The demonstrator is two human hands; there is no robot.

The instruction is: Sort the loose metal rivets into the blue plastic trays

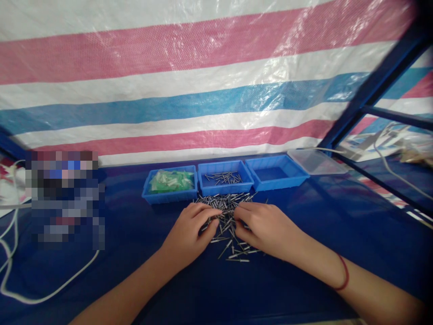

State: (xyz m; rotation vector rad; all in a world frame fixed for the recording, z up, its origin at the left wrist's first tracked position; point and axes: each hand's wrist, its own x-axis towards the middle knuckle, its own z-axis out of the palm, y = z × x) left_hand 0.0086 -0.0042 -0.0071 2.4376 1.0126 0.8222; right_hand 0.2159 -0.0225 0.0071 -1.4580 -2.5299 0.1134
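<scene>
A loose pile of blind rivets [233, 246], silvery with thin pins, is spread on the blue tabletop in front of me. My left hand [192, 228] rests at the pile's left side, its thumb and index finger apart over the rivets. At the right side, my right hand [262, 225] has its fingers curled in against the pile; whatever lies between them is hidden. Just behind the pile stands a blue bin [226, 188] with some rivets lying in it.
Left of that bin is another blue bin [169, 197] holding a green and clear plastic bag. A third blue bin [282, 183] sits to the right, by a clear lid [316, 162]. A white cable [43, 300] loops at left. Striped sheeting [189, 108] hangs behind.
</scene>
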